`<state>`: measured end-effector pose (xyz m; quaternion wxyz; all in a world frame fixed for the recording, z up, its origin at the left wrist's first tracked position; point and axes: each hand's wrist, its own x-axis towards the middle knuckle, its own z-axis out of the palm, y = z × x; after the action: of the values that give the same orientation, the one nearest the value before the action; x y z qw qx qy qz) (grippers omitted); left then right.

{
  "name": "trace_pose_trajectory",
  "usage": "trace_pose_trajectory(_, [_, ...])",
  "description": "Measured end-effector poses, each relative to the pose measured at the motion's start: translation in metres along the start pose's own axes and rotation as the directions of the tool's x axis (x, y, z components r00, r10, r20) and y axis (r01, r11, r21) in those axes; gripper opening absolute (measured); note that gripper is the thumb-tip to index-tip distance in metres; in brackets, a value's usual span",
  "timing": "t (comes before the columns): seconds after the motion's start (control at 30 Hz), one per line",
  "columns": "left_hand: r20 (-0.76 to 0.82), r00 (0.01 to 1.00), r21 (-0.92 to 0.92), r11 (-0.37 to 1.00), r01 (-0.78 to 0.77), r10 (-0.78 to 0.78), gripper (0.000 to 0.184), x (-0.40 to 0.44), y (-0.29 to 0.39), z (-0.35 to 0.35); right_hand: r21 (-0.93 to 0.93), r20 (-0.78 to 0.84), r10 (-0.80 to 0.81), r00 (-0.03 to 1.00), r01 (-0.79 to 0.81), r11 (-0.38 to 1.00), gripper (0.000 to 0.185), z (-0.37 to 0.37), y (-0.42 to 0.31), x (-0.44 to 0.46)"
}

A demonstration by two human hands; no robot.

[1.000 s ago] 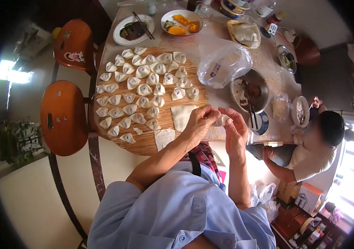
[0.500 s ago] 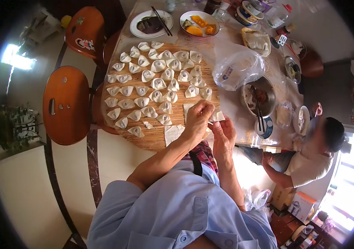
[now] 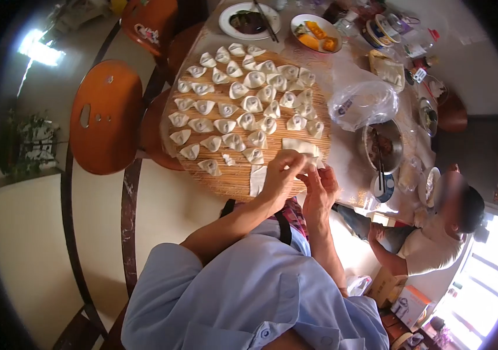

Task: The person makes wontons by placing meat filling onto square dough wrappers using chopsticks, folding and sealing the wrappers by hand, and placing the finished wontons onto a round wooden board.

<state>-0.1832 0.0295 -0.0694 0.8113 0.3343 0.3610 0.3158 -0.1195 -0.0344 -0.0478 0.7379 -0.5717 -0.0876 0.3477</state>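
My left hand (image 3: 281, 178) and my right hand (image 3: 320, 189) meet at the near right edge of a round slatted board (image 3: 193, 166). Between their fingertips they pinch a small pale wonton (image 3: 313, 163), partly hidden by the fingers. Just beyond my hands lies a flat wonton wrapper (image 3: 297, 146), and another flat wrapper (image 3: 257, 181) is left of my left wrist. Several folded wontons (image 3: 233, 142) cover the board in loose rows. A small scrap of dough (image 3: 227, 159) sits among them.
Right of the board are a clear plastic bag (image 3: 363, 105), a metal bowl (image 3: 401, 143) with filling and chopsticks, and a blue dish (image 3: 382, 188). Plates of food (image 3: 249, 19) stand at the back. Another person (image 3: 436, 239) sits at right; wooden chairs (image 3: 106, 116) stand left.
The view has shifted, so the table appears farther right and slightly higher. My fingers have changed position around the wonton, which both hands still hold.
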Motion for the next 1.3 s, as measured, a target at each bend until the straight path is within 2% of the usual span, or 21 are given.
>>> trace_pose_trajectory(0.07, [-0.137,0.991,0.006,1.000,-0.010,0.010,0.031,-0.004,0.007,-0.025,-0.192,0.066,0.068,0.995,-0.054,0.980,0.028,0.003,0.011,0.002])
trace_pose_trajectory(0.1, [-0.227,0.973,0.004,0.999,-0.034,0.034,0.045,-0.005,0.015,-0.037,-0.311,0.121,0.107,0.987,-0.065,0.948,0.029,0.008,0.015,0.004])
trace_pose_trajectory(0.13, [-0.344,0.935,0.043,0.993,0.107,-0.086,0.046,-0.001,0.030,-0.055,-0.425,0.170,0.152,0.974,-0.067,0.903,0.030,0.013,0.020,0.004])
trace_pose_trajectory(0.17, [-0.451,0.892,0.108,0.994,0.033,0.020,0.045,0.000,0.041,-0.069,-0.515,0.213,0.157,0.964,-0.026,0.857,0.030,0.020,0.029,0.004])
trace_pose_trajectory(0.2, [-0.488,0.871,0.096,0.995,-0.003,0.049,0.044,-0.004,0.057,-0.081,-0.598,0.324,0.027,0.946,0.182,0.780,0.025,0.025,0.043,0.006])
trace_pose_trajectory(0.27, [-0.547,0.831,0.064,0.995,-0.081,0.103,0.042,-0.007,0.075,-0.107,-0.700,0.502,-0.020,0.865,0.420,0.578,0.022,0.030,0.071,0.008])
trace_pose_trajectory(0.33, [-0.549,0.812,0.109,0.980,-0.165,0.198,0.035,-0.010,0.083,-0.128,-0.662,0.564,-0.084,0.821,0.511,0.548,0.023,0.043,0.093,0.004])
trace_pose_trajectory(0.4, [-0.546,0.811,0.088,0.977,-0.193,0.209,0.033,-0.016,0.090,-0.135,-0.679,0.591,-0.087,0.802,0.552,0.484,0.025,0.052,0.110,0.001])
trace_pose_trajectory(0.43, [-0.541,0.813,0.076,0.976,-0.205,0.213,0.032,-0.018,0.092,-0.136,-0.669,0.593,-0.092,0.800,0.553,0.497,0.027,0.055,0.116,-0.002])
trace_pose_trajectory(0.5, [-0.530,0.825,0.060,0.980,-0.192,0.194,0.032,-0.021,0.087,-0.138,-0.648,0.597,-0.107,0.795,0.557,0.519,0.030,0.056,0.121,-0.004])
trace_pose_trajectory(0.6, [-0.506,0.847,0.055,0.986,-0.157,0.163,0.030,-0.020,0.081,-0.135,-0.635,0.620,-0.194,0.761,0.631,0.446,0.031,0.040,0.109,-0.001])
trace_pose_trajectory(0.63, [-0.496,0.855,0.057,0.988,-0.143,0.152,0.030,-0.018,0.080,-0.133,-0.687,0.526,-0.130,0.840,0.510,0.518,0.024,0.038,0.088,-0.005])
trace_pose_trajectory(0.7, [-0.457,0.879,0.034,0.990,-0.138,0.139,0.026,-0.014,0.080,-0.128,-0.731,0.402,-0.242,0.883,0.469,0.495,0.011,0.014,0.080,0.007])
trace_pose_trajectory(0.73, [-0.438,0.890,0.023,0.991,-0.134,0.130,0.025,-0.013,0.079,-0.126,-0.806,0.366,-0.286,0.886,0.455,0.378,0.007,-0.002,0.080,0.017])
trace_pose_trajectory(0.8, [-0.384,0.915,0.038,0.993,-0.115,0.121,0.023,-0.007,0.073,-0.121,-0.828,0.455,-0.381,0.805,0.540,0.153,0.006,-0.026,0.073,0.032])
trace_pose_trajectory(1.0, [-0.289,0.953,-0.009,0.995,-0.102,0.095,0.014,-0.001,0.061,-0.096,-0.718,0.676,-0.265,0.688,0.696,-0.025,0.008,-0.037,0.068,0.047])
trace_pose_trajectory(1.03, [-0.272,0.957,0.002,0.995,-0.100,0.097,0.014,0.000,0.057,-0.093,-0.681,0.727,-0.218,0.651,0.724,-0.107,0.006,-0.038,0.068,0.050])
trace_pose_trajectory(1.13, [-0.214,0.975,0.063,0.997,-0.047,0.059,0.014,0.002,0.048,-0.087,-0.596,0.802,-0.140,0.580,0.769,-0.231,0.005,-0.036,0.067,0.054])
trace_pose_trajectory(1.17, [-0.202,0.979,0.074,0.997,-0.014,0.029,0.013,0.004,0.041,-0.084,-0.602,0.797,-0.104,0.595,0.769,-0.215,0.006,-0.035,0.065,0.056])
trace_pose_trajectory(1.23, [-0.163,0.984,0.050,0.996,0.073,-0.064,0.013,0.008,0.029,-0.077,-0.656,0.750,-0.172,0.638,0.751,-0.074,0.006,-0.038,0.067,0.064])
trace_pose_trajectory(1.3, [-0.128,0.968,0.042,0.974,0.222,-0.215,0.013,0.018,0.006,-0.077,-0.698,0.678,-0.201,0.707,0.705,0.127,0.011,-0.049,0.069,0.075])
